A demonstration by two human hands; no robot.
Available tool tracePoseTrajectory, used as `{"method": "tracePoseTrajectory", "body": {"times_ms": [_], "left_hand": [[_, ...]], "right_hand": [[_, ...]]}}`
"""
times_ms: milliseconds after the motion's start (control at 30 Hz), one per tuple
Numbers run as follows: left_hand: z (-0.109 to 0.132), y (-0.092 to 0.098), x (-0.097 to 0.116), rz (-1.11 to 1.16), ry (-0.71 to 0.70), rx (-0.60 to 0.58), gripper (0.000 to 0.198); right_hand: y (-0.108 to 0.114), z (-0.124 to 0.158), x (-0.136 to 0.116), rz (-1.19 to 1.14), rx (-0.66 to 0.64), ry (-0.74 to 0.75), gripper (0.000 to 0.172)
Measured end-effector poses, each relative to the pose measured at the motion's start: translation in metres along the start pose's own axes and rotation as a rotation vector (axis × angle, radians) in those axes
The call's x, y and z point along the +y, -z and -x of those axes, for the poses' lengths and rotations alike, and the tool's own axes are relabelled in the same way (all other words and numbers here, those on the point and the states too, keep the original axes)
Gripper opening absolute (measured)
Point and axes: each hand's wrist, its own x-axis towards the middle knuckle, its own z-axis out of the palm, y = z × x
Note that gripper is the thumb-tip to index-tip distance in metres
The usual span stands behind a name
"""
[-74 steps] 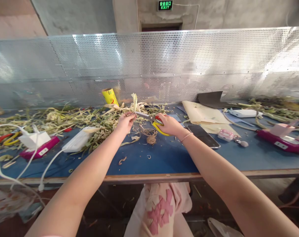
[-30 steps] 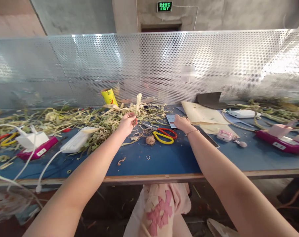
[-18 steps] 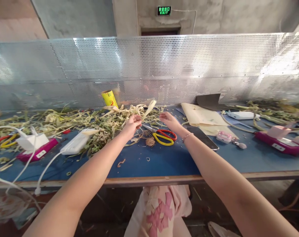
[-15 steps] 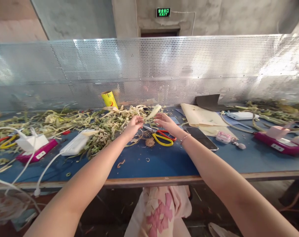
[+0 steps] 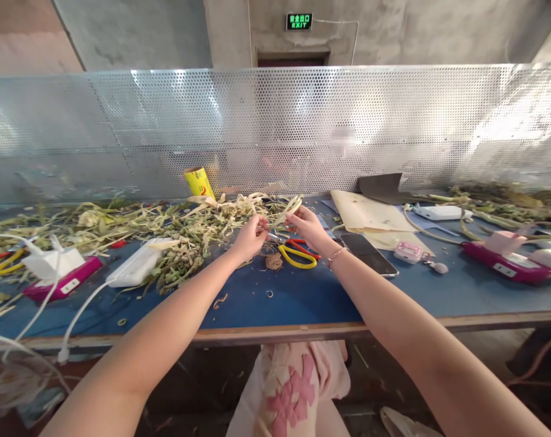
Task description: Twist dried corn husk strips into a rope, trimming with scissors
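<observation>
Above the blue table, a pale, folded corn husk (image 5: 290,209) slants between my two hands. My right hand (image 5: 308,227) pinches it from the right, thumb and fingers closed near its lower part. My left hand (image 5: 252,235) is closed with its fingertips together at the husk's lower left end, and seems to grip it there; the exact contact is small. Just below the hands lie scissors (image 5: 298,256) with red and yellow handles. Beside them is a small ball of brown twine (image 5: 274,261).
Dried leaves and stalks (image 5: 179,255) spread over the left. A yellow tube (image 5: 199,182) stands behind them, before a perforated metal screen (image 5: 303,127). On the right are a phone (image 5: 369,255), beige paper (image 5: 371,212) and an earphone case (image 5: 408,251). A power bank (image 5: 136,267) lies left.
The husk's upper end has turned from a broad flat shape into a narrower, folded one. My right hand has closed in on it, and my left fingers have drawn together.
</observation>
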Motion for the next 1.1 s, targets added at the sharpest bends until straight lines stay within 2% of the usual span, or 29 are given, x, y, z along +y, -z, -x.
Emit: {"method": "tracePoseTrajectory", "body": {"times_ms": [200, 467, 667, 933, 1100], "left_hand": [[-0.005, -0.001, -0.009, 0.003, -0.054, 0.024, 0.027], [-0.002, -0.002, -0.009, -0.1, -0.148, 0.036, 0.025], [0.0, -0.003, -0.005, -0.15, -0.135, 0.045, 0.02], [-0.005, -0.002, -0.01, -0.024, -0.098, 0.113, 0.02], [-0.006, -0.003, -0.014, 0.054, -0.094, 0.091, 0.023]], "right_hand": [[-0.006, 0.003, -0.001, -0.026, 0.027, -0.052, 0.034], [-0.009, 0.002, 0.0, -0.054, 0.061, -0.054, 0.028], [-0.012, 0.002, 0.001, -0.07, 0.049, -0.042, 0.025], [-0.014, 0.004, -0.002, -0.008, 0.13, 0.038, 0.03], [-0.014, 0.006, -0.006, 0.002, 0.07, 0.118, 0.027]]}}
